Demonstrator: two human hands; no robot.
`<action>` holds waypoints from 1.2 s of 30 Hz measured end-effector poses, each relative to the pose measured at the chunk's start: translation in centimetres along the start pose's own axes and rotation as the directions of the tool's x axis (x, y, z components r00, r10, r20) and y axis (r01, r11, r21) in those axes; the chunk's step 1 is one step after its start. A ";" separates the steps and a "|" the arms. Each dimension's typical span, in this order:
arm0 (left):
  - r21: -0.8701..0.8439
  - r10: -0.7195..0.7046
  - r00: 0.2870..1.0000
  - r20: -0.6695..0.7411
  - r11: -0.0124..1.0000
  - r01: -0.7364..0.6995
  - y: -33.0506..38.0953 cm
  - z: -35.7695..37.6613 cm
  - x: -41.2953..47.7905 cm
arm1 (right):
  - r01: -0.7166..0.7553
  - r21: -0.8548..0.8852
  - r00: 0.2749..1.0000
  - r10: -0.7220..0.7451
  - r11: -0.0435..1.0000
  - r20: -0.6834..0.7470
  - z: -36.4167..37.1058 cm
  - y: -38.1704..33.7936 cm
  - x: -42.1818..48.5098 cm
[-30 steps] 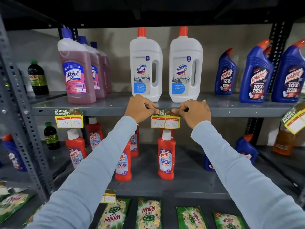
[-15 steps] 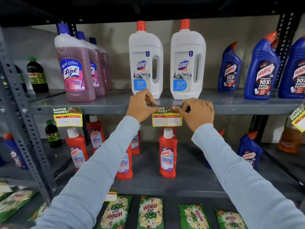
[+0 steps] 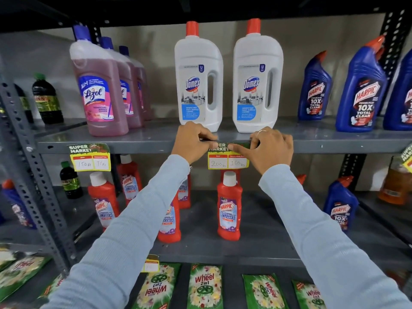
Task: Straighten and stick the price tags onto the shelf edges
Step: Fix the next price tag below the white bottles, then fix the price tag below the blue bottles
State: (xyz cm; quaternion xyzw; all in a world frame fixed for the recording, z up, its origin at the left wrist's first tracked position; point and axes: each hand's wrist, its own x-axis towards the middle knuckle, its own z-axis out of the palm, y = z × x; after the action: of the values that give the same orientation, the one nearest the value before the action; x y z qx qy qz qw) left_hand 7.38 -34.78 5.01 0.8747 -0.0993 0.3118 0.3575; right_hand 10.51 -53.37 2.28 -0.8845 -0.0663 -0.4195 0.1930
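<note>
Price tag [image 3: 227, 161] marked 200 and 160 hangs from the front edge of the grey shelf [image 3: 334, 142], directly below the 2 white Domex bottles [image 3: 198, 83]. Its green header strip lies against the shelf edge, mostly covered by both hands. The left hand [image 3: 192, 140] curls over the tag's upper left corner, fingers [image 3: 208, 137] bunched together and pressing down onto the strip. The right hand [image 3: 270, 148] covers the upper right part, its fingers held close together and laid flat along the strip, a fingertip reaching toward the middle of the header. Whether any finger is pinching the paper rather than just pressing it, I cannot tell. Left of the left hand's fingers, a second tag [image 3: 90, 157] marked 150 and 75 sits on the same shelf edge, slightly tilted. Below the fingers stands a red Harpic bottle [image 3: 229, 208].
</note>
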 end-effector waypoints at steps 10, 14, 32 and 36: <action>-0.023 0.033 0.999 -0.041 0.999 -0.034 1.0 0.6 -2.4 | -0.026 0.553 0.965 -0.124 0.832 0.232 -3.2 4.5 0.0; -0.007 0.131 0.983 -0.131 0.991 -0.133 3.7 4.1 -4.3 | 0.089 0.640 0.939 -0.279 0.763 0.202 -7.5 11.2 1.0; 0.179 0.274 0.958 -0.078 0.950 -0.257 25.1 31.9 -2.5 | 0.242 0.351 0.837 -0.377 0.905 0.395 -16.9 39.1 8.6; 0.207 0.219 0.967 -0.130 0.960 -0.190 25.4 33.4 -2.2 | 0.251 0.392 0.833 -0.404 0.885 0.378 -16.9 39.2 8.5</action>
State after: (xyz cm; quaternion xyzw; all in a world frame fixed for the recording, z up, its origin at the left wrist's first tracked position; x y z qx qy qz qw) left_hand 11.38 -76.25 -0.39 0.8639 -0.1313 0.4208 0.2436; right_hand 14.82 -96.42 7.29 -0.8875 -0.3302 -0.2138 0.2402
